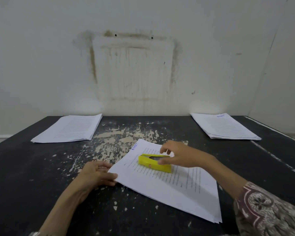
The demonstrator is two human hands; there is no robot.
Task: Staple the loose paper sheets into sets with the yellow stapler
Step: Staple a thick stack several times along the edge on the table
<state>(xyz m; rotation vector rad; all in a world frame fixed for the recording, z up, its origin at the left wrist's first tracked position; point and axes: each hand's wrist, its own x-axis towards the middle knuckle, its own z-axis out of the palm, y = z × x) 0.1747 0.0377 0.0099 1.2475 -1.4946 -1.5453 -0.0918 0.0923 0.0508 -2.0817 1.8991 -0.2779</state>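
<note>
Head view, sole view on record. Item: yellow stapler [154, 163], lying flat on the upper part of the near paper set [169, 181], which is laid askew on the dark, paint-worn surface [41, 176]. Long axis of the stapler: running from upper left to lower right across the sheet, nose end toward the set's top-left corner, hinged heel toward the right. Nearer hand: the right hand [179, 156], placed directly over the heel half; the stapler lies just under and to the left of its palm. Grip of the right hand: fingers spread apart and loosely curved, the thumb touching the near side of the yellow body, the forefinger reaching over the far edge; contact is judged light and a closed hold is not yet shown. Left hand [97, 174]: set at the left edge of the same set, thumb laid over the sheet edge and fingers tucked beneath, the edge pinched and steadied. Further stock: one paper stack [70, 128] at far left, one paper stack [225, 126] at far right, both well apart from the hands. Judgement: closing the right grip along the body is called for next, before the nose is brought to the corner.
</note>
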